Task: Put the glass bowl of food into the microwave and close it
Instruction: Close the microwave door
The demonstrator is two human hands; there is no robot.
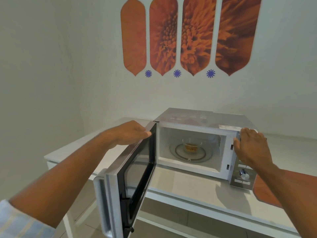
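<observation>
A silver and white microwave (202, 120) stands on a white table. Its door (130, 170) is swung wide open to the left. Inside, a small glass bowl of brownish food (190, 146) sits in the middle of the glass turntable. My left hand (130, 133) rests on the top edge of the open door near the hinge, fingers curled over it. My right hand (252, 146) lies flat against the microwave's upper right front corner, above the control panel (243, 176), fingers spread.
The white table (188, 188) runs left to right under the microwave, with a lower shelf rail beneath. An orange mat (264, 191) lies to the microwave's right. The wall behind carries orange flower panels (188, 35). Tiled floor shows below.
</observation>
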